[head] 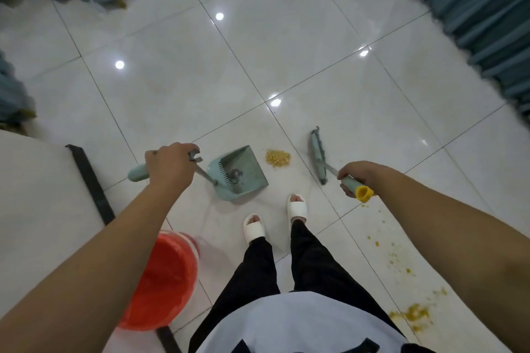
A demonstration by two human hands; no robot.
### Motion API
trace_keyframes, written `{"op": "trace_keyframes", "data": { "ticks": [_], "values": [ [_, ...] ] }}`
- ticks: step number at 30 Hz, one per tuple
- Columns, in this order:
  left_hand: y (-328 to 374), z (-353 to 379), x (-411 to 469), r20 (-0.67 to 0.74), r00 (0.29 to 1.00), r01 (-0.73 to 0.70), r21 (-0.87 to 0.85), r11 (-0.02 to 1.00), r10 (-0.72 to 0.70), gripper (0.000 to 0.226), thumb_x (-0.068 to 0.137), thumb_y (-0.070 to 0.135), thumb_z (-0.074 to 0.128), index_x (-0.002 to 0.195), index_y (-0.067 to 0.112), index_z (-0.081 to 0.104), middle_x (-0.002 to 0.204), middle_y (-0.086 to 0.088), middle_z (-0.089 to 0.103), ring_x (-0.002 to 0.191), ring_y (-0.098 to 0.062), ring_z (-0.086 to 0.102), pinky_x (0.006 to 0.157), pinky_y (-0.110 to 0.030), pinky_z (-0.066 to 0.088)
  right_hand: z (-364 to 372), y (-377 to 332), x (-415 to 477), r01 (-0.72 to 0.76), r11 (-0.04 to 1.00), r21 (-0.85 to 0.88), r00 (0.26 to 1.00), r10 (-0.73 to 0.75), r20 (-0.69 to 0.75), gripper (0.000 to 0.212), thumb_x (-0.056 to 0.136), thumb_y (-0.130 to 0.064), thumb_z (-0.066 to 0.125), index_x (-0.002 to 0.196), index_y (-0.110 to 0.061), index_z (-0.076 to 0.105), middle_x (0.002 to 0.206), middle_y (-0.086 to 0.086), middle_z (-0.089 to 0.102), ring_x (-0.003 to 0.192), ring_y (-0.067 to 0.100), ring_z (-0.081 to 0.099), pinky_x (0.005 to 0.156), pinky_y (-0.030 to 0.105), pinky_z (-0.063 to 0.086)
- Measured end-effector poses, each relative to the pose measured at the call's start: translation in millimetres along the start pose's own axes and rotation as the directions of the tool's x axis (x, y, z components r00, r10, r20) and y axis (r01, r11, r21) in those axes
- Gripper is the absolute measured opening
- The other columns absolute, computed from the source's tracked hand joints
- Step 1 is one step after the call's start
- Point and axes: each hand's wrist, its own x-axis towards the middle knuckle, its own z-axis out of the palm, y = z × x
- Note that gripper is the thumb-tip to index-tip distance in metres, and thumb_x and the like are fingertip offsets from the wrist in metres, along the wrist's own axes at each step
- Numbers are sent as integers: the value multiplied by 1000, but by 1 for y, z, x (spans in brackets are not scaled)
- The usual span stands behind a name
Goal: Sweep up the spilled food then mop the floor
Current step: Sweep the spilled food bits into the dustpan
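My left hand point(169, 166) wraps its fingers point(187, 149) round the dustpan point(243, 172) handle, lip on the floor point(286, 51) facing the small food pile point(278, 157). My right hand point(355, 178) grips the broom point(318, 157), set beyond the pile to push it in. More crumbs point(413, 312) lie to my right.

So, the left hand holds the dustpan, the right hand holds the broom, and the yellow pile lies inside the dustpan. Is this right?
Not quite. In the head view the pile lies on the floor, between the dustpan and the broom, not inside the dustpan. The rest holds: the left hand holds the dustpan, the right hand the broom.
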Motion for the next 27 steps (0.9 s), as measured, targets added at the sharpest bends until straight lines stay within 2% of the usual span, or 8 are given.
{"op": "trace_keyframes", "data": {
  "ticks": [3, 7, 10, 14, 16, 20, 24, 27],
  "values": [
    [-2, 0, 4, -17, 1000, 8, -11, 1000, -8, 23, 91, 19, 57, 99, 37, 69, 88, 5, 67, 86, -24, 61, 78, -37, 24, 10, -8, 16, -25, 998, 49, 1000, 24, 13, 17, 92, 1, 50, 108, 2, 48, 83, 19, 53, 61, 27, 52, 45, 29, 54],
    [-1, 0, 1, -52, 999, -8, -14, 1000, 7, 24, 91, 20, 58, 106, 36, 69, 89, 6, 66, 88, -23, 60, 84, -38, 25, 33, -13, 36, 5, 1000, 28, 997, -3, -72, 39, 87, 9, 53, 125, 5, 48, 89, 23, 55, 56, 28, 53, 35, 27, 50],
    [1, 2, 1, -90, 996, -20, 0, 1000, 20, 24, 91, 19, 59, 106, 35, 69, 92, 5, 65, 86, -23, 61, 90, -40, 26, 54, -17, 40, 62, 998, -26, 986, -65, -154, 47, 83, 13, 58, 128, 8, 46, 100, 29, 58, 55, 29, 57, 33, 28, 49],
    [5, 4, 2, -96, 995, -9, 8, 1000, 10, 26, 91, 17, 58, 105, 35, 69, 94, 5, 64, 89, -22, 61, 98, -43, 26, 81, -22, 29, 87, 996, 12, 990, -85, -116, 47, 81, 16, 58, 124, 4, 44, 100, 27, 56, 46, 29, 60, 32, 28, 48],
    [7, 5, 3, -83, 997, -1, 17, 1000, 2, 28, 90, 14, 58, 105, 35, 69, 96, 5, 64, 91, -21, 60, 100, -45, 26, 93, -22, 24, 90, 996, -7, 992, -91, -92, 51, 77, 14, 61, 126, 7, 46, 105, 28, 59, 55, 30, 61, 38, 29, 51],
    [7, 5, 2, -69, 998, -8, 19, 1000, 9, 29, 89, 13, 58, 106, 36, 66, 98, 6, 64, 92, -20, 60, 101, -45, 25, 109, -19, 7, 97, 993, -64, 995, -95, 21, 41, 78, 14, 58, 118, 12, 53, 95, 26, 65, 50, 26, 57, 39, 25, 48],
    [4, 4, 2, -86, 996, -36, 22, 999, 38, 27, 88, 16, 59, 107, 35, 64, 101, 6, 63, 90, -20, 61, 98, -43, 24, 114, -20, -13, 73, 989, -127, 993, -60, 102, 27, 81, 11, 60, 107, 8, 57, 72, 19, 57, 39, 23, 53, 38, 23, 48],
    [5, 1, 2, -65, 997, -48, 39, 998, 50, 25, 90, 18, 58, 108, 34, 63, 103, 6, 62, 91, -20, 61, 97, -42, 25, 107, -22, -20, 64, 981, -181, 987, -35, 158, 20, 81, 6, 62, 101, 8, 60, 71, 19, 59, 36, 21, 52, 41, 22, 49]
  ]
}}
